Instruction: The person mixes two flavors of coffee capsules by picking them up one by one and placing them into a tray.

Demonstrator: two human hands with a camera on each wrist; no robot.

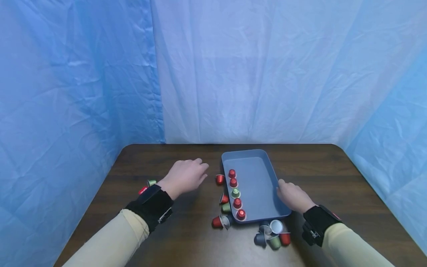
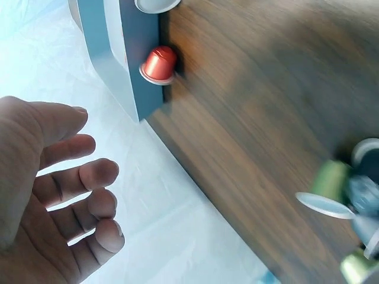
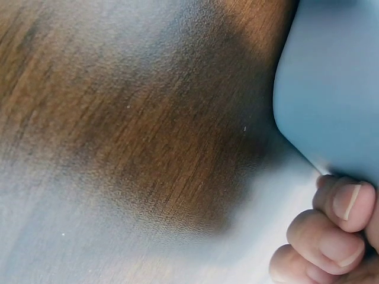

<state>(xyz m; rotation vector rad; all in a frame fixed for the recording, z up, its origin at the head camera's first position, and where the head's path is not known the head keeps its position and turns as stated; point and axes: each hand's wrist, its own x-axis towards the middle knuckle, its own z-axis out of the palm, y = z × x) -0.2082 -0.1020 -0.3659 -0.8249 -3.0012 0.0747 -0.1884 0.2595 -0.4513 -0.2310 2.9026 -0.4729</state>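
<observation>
- Hanging above the table to the left of the tray (image 1: pixel 257 181), the left hand (image 1: pixel 184 175) has its fingers loosely bent and holds nothing.
- Gripping the tray's right side toward its near corner, the right hand (image 1: pixel 295 197) has its fingers curled against the edge.
- Inside the tray, 5 coffee capsules stand in 1 row along the left wall, domed ends up: 4 red capsules (image 1: pixel 237 203) and 1 green capsule (image 1: pixel 235 193) in the middle. The row lies across the tray from the right hand's grip.
- Nearest the left hand, 1 red coffee capsule (image 1: pixel 219 179) sits on the table, just outside the tray's left wall and apart from the fingers.
- Nearer the person, more red and green capsules lie beside that wall.
- Below the tray's near edge, 1 cluster of capsules (image 1: pixel 275 242) in dark, green and red lies on the wood-grain table (image 1: pixel 186 237).
- Beside the left wrist, 1 light-green capsule (image 1: pixel 152 182) shows.
</observation>
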